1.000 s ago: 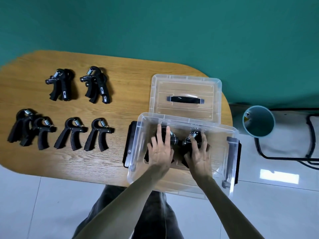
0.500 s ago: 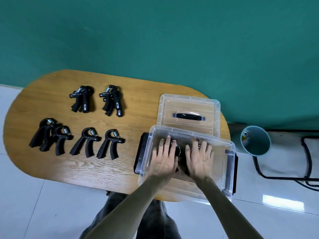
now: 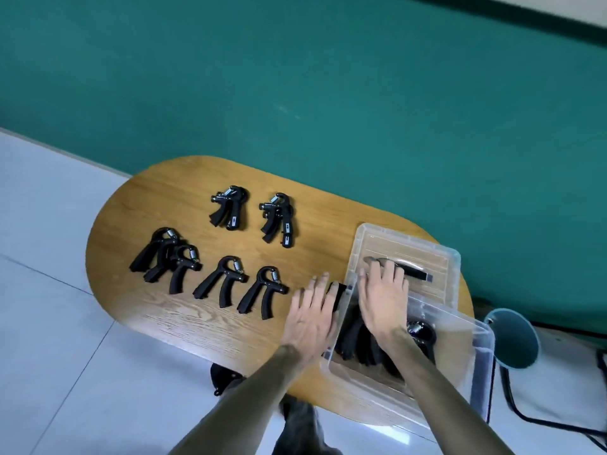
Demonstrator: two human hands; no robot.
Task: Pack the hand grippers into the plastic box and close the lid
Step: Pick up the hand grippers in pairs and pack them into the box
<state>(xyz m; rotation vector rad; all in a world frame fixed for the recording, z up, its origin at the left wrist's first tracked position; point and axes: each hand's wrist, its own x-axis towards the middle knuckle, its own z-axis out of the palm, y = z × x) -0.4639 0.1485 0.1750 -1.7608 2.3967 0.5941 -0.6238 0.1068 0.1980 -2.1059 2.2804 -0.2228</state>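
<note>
Both forearms reach fwd from bottom of view. Left hand [image 3: 310, 311] is flat, fingers straight and spread, over the counter [image 3: 138, 316] just left of the plastic box [image 3: 473, 362]. Right hand [image 3: 382, 295] is extended past the box's far rim twd the lid [image 3: 450, 257].

Vs 0.5 s ago: both hands have left the box interior.

Both released, holding nothing; right fingertips at the lid handle [image 3: 414, 273], contact unclear. Packed hand grippers [image 3: 358, 343] lie in the box; remaining hand grippers [image 3: 226, 280] on counter, left.

Oval oak-grain wooden table [image 3: 138, 310] is standing on glossy pale tiled floor [image 3: 49, 372]; matte teal wall [image 3: 295, 77] is running behind; round teal bin [image 3: 512, 339] is sitting beside the table.
</note>
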